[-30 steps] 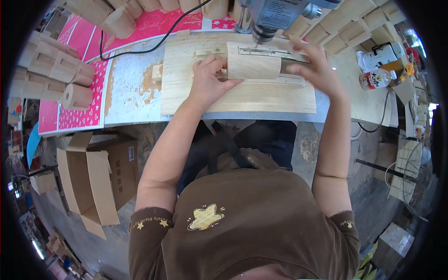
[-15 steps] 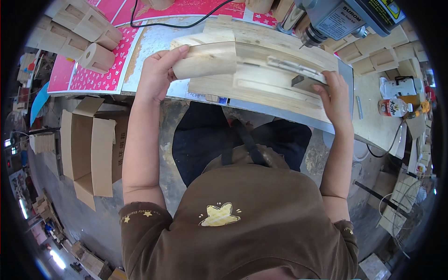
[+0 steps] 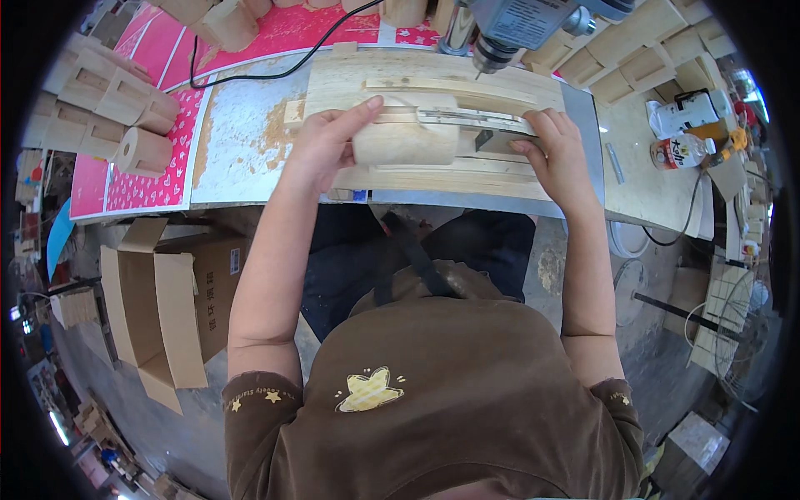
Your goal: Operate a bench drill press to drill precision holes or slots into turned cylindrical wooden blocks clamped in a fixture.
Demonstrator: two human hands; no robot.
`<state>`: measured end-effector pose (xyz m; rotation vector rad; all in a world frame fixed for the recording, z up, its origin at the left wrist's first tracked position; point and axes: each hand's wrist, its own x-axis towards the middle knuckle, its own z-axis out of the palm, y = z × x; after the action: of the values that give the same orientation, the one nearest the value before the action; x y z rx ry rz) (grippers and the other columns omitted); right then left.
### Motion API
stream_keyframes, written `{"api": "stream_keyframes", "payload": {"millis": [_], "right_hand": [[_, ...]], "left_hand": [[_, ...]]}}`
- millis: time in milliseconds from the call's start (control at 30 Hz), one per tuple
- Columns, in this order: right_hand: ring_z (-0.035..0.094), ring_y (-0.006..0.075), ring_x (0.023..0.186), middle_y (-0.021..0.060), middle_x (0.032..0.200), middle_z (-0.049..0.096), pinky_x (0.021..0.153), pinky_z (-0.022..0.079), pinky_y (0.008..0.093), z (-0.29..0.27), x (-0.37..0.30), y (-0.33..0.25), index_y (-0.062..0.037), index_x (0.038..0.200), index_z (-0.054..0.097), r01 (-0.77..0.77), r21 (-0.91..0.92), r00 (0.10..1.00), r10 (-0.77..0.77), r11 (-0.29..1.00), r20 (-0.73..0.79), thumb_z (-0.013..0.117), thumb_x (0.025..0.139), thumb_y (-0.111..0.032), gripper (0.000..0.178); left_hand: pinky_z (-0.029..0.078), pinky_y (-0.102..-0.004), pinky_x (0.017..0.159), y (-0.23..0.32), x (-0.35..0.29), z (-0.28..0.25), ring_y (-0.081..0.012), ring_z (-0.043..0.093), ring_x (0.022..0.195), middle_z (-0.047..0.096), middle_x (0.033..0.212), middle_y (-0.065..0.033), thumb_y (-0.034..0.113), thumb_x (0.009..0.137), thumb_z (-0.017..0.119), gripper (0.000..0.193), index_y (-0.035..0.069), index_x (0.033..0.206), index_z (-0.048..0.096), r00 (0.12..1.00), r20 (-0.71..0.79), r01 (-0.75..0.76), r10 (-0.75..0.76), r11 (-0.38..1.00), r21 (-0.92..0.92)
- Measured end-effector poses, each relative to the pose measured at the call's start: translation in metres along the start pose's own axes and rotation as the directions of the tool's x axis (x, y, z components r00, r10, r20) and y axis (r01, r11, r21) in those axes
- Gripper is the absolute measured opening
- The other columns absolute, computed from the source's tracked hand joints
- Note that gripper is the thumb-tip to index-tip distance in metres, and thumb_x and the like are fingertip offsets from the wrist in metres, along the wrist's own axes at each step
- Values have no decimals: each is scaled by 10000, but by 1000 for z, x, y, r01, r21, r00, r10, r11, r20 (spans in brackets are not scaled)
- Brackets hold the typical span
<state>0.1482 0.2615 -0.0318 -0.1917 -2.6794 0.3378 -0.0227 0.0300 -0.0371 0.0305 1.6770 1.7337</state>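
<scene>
My left hand (image 3: 332,143) grips a pale, rounded wooden block (image 3: 400,143) at its left end, thumb on top, above the board under the drill. In my right hand (image 3: 552,148) is a thin, light, straight strip (image 3: 475,119) with a small dark angular part below it; its exact kind I cannot make out. The strip's left end lies against the block's upper right part; whether it presses on the block is unclear. Thumb and fingers of the right hand pinch the strip's right end. Just beyond is a drill chuck (image 3: 493,57) with a thin bit.
Wooden boards and strips (image 3: 467,179) cover the work surface, with sawdust (image 3: 258,137) to the left. Similar wooden blocks (image 3: 143,152) are stacked at the left and far right. A bottle (image 3: 679,152) and a marker (image 3: 615,162) are on the right. An open cardboard box (image 3: 179,308) sits below left.
My hands have come closer together, bringing the strip's end onto the block. The view has shifted, so the bench and drill appear further left.
</scene>
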Motion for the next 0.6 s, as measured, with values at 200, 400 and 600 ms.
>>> {"api": "stream_keyframes", "payload": {"millis": [200, 400, 600], "right_hand": [[525, 294, 872, 88, 890, 578, 790, 409, 393, 1, -1, -2, -50, 976, 579, -18, 47, 999, 20, 999, -30, 704, 694, -123, 317], [531, 299, 855, 97, 879, 579, 763, 426, 384, 2, -4, -2, -40, 981, 583, -19, 85, 997, 25, 996, -68, 712, 683, -117, 334], [532, 298, 868, 94, 903, 589, 750, 438, 376, 2, 0, 4, -55, 1002, 597, -69, 34, 994, 72, 997, -89, 719, 679, -104, 348]], "left_hand": [[443, -216, 542, -14, 14, 13, -91, 529, 538, 597, 701, -58, 446, 827, 656, 464, -13, 823, 590, 986, 169, 22, -4, 994, -105], [466, -239, 673, -38, -7, 18, -106, 558, 706, 592, 818, -51, 294, 848, 671, 310, 1, 901, 586, 891, -7, -453, 453, 891, -25], [326, -513, 922, -65, -6, 12, -281, 466, 1073, 517, 1115, -124, 345, 561, 817, 693, 85, 1154, 569, 475, 335, -726, 814, 148, 671]]}}
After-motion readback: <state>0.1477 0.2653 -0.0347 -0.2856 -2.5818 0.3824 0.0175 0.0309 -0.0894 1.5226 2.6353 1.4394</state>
